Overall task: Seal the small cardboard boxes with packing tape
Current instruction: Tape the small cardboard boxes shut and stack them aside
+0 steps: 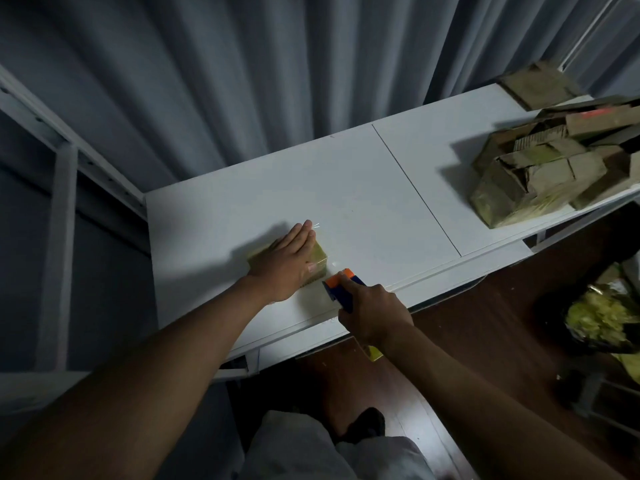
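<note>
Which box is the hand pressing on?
The small box alone near the table's front edge, under the flat left hand. The other boxes sit piled at the far right.

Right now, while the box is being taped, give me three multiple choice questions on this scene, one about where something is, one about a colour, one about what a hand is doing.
1. Where is the pile of cardboard boxes?
A. On the floor under the table
B. At the far right end of the white table
C. Under the left hand

2. What colours is the tape dispenser?
A. Orange and blue
B. Green and white
C. All black

3. What is the left hand doing?
A. Hanging off the table
B. Gripping the dispenser
C. Lying flat on the small box, fingers straight

Answers:
1 B, the heap sits on the tabletop at its right end.
2 A, an orange top on a blue body shows above the right hand, which grips it.
3 C, the palm covers the box top.
</note>
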